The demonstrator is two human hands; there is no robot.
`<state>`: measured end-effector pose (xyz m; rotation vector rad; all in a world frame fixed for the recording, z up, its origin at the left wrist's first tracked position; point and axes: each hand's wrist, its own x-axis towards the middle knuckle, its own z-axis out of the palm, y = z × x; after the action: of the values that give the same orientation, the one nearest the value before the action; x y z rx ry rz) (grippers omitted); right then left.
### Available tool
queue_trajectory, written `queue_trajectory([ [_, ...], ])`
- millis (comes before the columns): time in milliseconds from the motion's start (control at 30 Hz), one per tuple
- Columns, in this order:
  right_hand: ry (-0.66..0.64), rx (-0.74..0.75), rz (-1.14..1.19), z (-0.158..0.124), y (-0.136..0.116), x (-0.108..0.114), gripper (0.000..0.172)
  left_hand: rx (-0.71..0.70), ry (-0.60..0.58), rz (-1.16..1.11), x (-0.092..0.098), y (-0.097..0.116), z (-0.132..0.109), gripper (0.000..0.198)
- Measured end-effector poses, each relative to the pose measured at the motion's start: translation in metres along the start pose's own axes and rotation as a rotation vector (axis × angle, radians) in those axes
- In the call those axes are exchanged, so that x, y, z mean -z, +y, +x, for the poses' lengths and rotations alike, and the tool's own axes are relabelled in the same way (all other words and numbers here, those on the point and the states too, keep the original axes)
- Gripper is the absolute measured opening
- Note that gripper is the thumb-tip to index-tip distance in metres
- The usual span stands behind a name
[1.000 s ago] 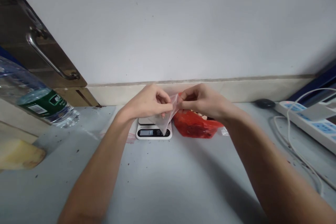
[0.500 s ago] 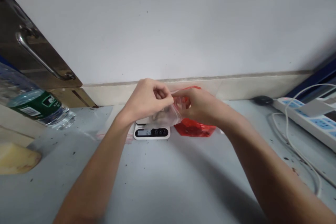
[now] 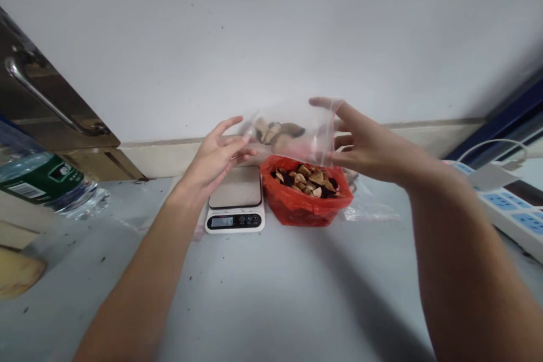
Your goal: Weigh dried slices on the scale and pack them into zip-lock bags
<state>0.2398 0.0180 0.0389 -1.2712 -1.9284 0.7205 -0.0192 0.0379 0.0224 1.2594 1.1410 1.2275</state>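
A clear zip bag [image 3: 316,119] with a few brown and pale dried slices [image 3: 278,133] inside hangs sideways above the table. My right hand [image 3: 356,138] grips it at the zip end, index finger stretched along the top. At the bag's other end is my left hand [image 3: 220,155], fingers apart and palm turned inward; its fingertips are at the bag's corner, and I cannot tell if they touch. Below stands an open red plastic bag [image 3: 307,212] full of similar dried slices [image 3: 311,178]. Left of it sits a white digital scale [image 3: 235,189], its plate bare.
Another clear bag [image 3: 371,206] lies right of the red bag. A large water bottle [image 3: 46,181] and a yellowish object [image 3: 19,271] are at the left. A power strip [image 3: 509,209] with a cable stands at the right. The wall [image 3: 271,39] rises behind.
The zip bag has been raised off the scale and turned sideways. My left hand has let go of its mouth and spread its fingers; my right hand has moved right and up.
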Motion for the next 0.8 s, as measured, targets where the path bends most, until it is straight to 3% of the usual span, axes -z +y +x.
queue_trajectory([
  [167, -0.329, -0.063, -0.099, -0.008, 0.022, 0.035, 0.046, -0.136, 0.138, 0.032, -0.015, -0.001, 0.009, 0.039],
  [267, -0.462, -0.145, -0.177, -0.013, 0.027, 0.047, 0.043, -0.252, 0.157, 0.079, -0.027, -0.003, 0.013, 0.035],
  [367, -0.38, -0.217, -0.25, -0.013, 0.027, 0.049, 0.043, -0.38, 0.098, 0.11, -0.038, -0.005, 0.013, 0.031],
  [467, -0.153, -0.292, -0.293, -0.008, 0.025, 0.043, 0.038, -0.45, 0.028, 0.099, -0.047, -0.006, 0.01, 0.026],
  [567, 0.01, -0.281, -0.225, -0.002, 0.022, 0.031, 0.05, -0.496, 0.002, 0.044, -0.051, -0.005, 0.007, 0.024],
  [633, -0.001, -0.195, -0.165, 0.001, 0.021, 0.022, 0.049, -0.532, -0.002, -0.03, -0.049, -0.003, 0.006, 0.024],
  [700, -0.004, -0.121, -0.096, 0.004, 0.019, 0.013, 0.034, -0.557, 0.014, -0.083, -0.043, 0.001, 0.006, 0.026],
  [800, 0.097, -0.093, 0.034, 0.005, 0.015, 0.002, 0.024, -0.514, 0.024, -0.013, -0.027, 0.008, 0.006, 0.036],
])
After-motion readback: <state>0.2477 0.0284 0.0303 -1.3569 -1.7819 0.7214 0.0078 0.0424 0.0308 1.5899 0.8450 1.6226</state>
